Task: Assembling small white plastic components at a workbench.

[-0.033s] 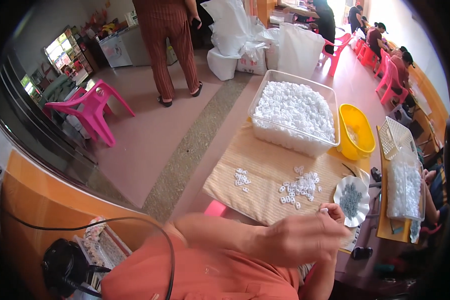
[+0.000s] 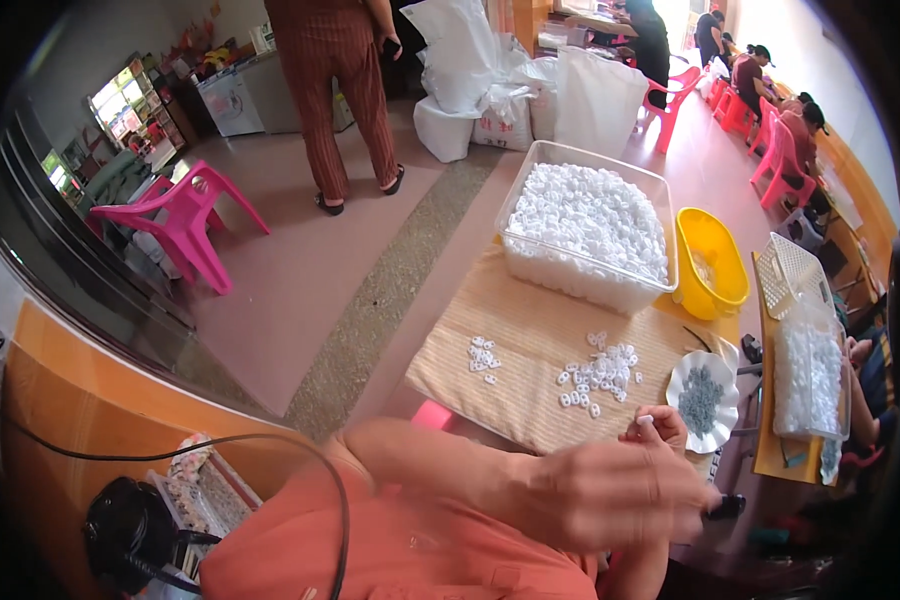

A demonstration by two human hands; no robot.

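Note:
My right hand is closed in a pinch on a small white plastic piece, just left of a white fluted plate that holds small grey-blue parts. In front of it my left hand reaches across from the left, smeared by motion. It hides much of my right wrist, and whether it holds anything does not show. A loose pile of white pieces with holes lies beyond my hands on a beige ribbed cloth. Farther left sits a smaller group of such pieces.
A clear bin heaped with white pieces stands at the table's far side, beside a yellow tub. To the right, another table bears a basket and a filled bin. A person stands beyond; a black cable crosses the lower left.
My left hand has shifted slightly right and down. More of the white piece in my right hand now shows.

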